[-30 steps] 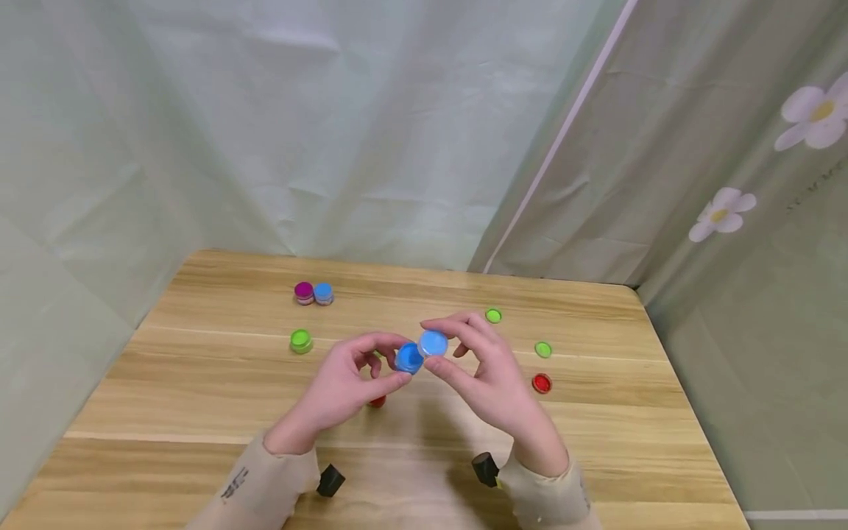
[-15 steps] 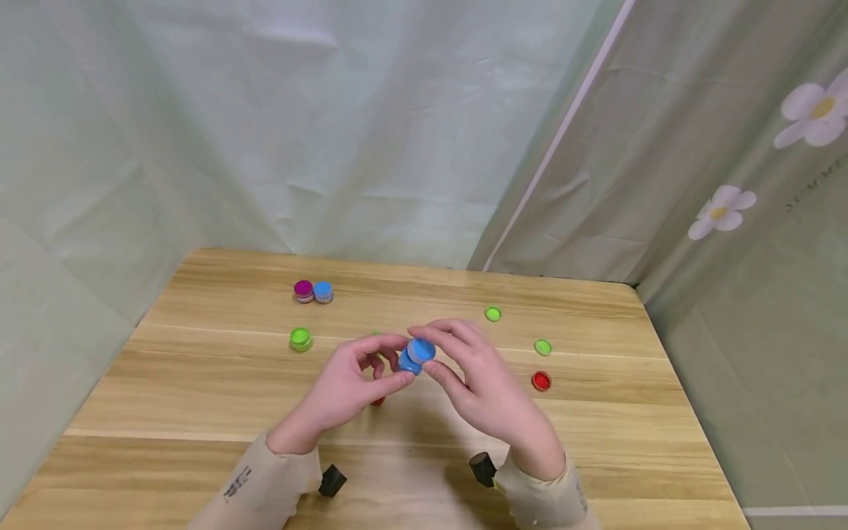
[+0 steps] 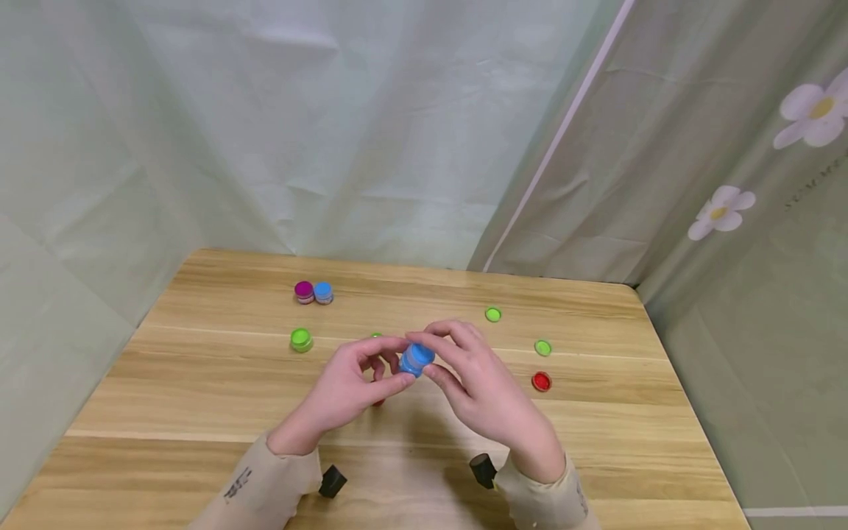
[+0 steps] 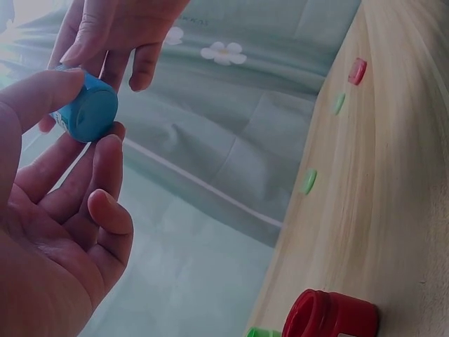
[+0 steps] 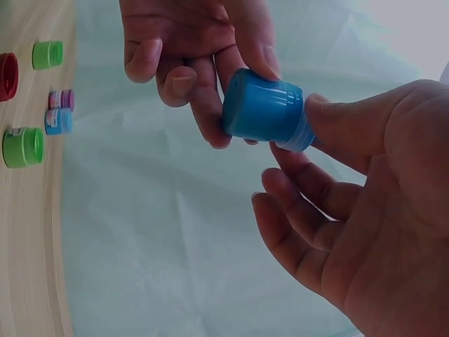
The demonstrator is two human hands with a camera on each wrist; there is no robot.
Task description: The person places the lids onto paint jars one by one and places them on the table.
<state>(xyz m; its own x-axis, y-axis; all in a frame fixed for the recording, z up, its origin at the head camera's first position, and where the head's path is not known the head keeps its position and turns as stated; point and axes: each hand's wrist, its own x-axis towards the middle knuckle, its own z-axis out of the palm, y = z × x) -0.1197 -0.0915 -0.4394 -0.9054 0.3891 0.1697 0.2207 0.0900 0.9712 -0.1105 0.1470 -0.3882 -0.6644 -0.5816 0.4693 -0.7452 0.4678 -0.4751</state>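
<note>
A person's left hand [image 3: 341, 384] is clamping its thumb and fingers on the body of a blue jar [image 5: 256, 109], and the right hand [image 3: 482, 386] is pinching the blue lid [image 3: 422, 354] of this same jar. The jar is hanging between both hands in the air, above the counter [image 3: 623, 456], and it is leaning with its lid side to the right. The lid is sitting over the mouth of the jar, but I cannot tell if it is closing fully. Lower than the left hand, a red jar [image 4: 337, 314] is standing on the counter, and a green jar [image 5: 23, 147] is standing a little farther; in the head view both are mostly hiding behind this hand. More to the left, another green jar [image 3: 301, 341] is standing, and at the far left a purple jar [image 3: 304, 292] and a second blue jar [image 3: 323, 293] are standing side by side. On the right, a far green lid [image 3: 493, 315], a nearer green lid [image 3: 543, 347] and a red lid [image 3: 541, 381] are lying on the wood
</note>
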